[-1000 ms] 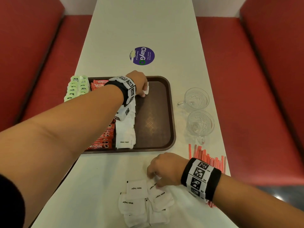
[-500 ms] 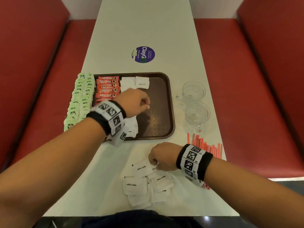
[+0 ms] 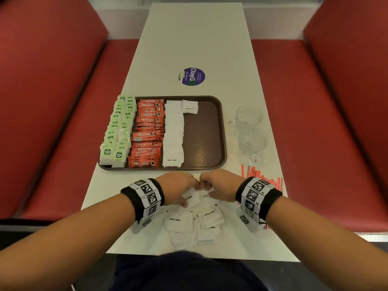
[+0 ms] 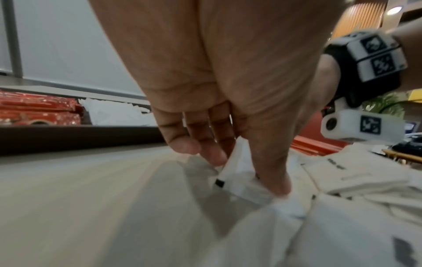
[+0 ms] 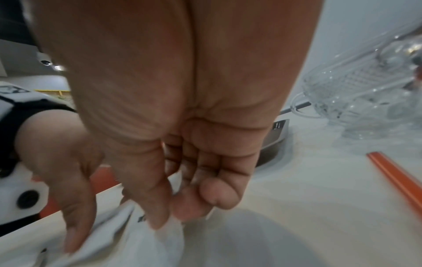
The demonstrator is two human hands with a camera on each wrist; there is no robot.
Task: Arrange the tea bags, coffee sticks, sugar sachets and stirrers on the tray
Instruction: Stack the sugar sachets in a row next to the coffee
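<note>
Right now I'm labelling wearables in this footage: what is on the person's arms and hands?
Both forearms are bare, with no sleeves showing and no gloves. The left hand and right hand each have a black wristband at the wrist, ringed with white blocks printed with black square fiducial markers. A small white camera pod with a round lens hangs under the right wrist.

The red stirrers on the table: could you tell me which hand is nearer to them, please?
Right. The right hand works at the loose sugar sachets just beside the red stirrers; the left hand is farther away, beyond it.
</note>
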